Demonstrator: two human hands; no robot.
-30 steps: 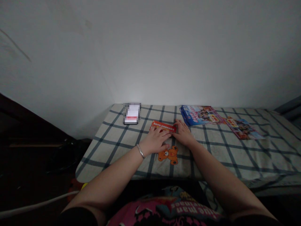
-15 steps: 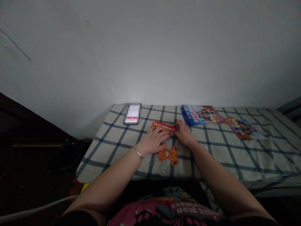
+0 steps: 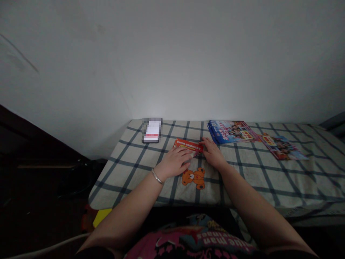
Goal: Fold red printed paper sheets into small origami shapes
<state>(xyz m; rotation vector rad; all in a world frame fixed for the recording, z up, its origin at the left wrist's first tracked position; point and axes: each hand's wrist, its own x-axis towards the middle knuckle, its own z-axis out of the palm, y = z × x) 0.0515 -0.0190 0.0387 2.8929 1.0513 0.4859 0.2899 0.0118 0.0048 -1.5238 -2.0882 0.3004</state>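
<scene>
A red printed leaflet (image 3: 189,145) with white and yellow lettering lies on the checked cloth in front of me. My left hand (image 3: 176,159), with a silver bangle at the wrist, rests flat across its lower left part, fingers stretched out. At the leaflet's right edge, my right hand (image 3: 212,151) lies with extended fingers touching it. The leaflet's lower portion is partly hidden under my left hand. Just below the hands, an orange teddy bear figure (image 3: 194,178) shows on the cloth.
The checked cloth (image 3: 129,176) covers the table. A phone (image 3: 152,130) with a blurred, lit screen lies at the back left. To the right are a stack of blue and pink leaflets (image 3: 229,131) and another leaflet (image 3: 284,146). A wall (image 3: 172,64) stands behind.
My left hand has slid slightly left along the leaflet, uncovering a little more of its lower right part. My right hand stays at the right edge, almost unmoved.
</scene>
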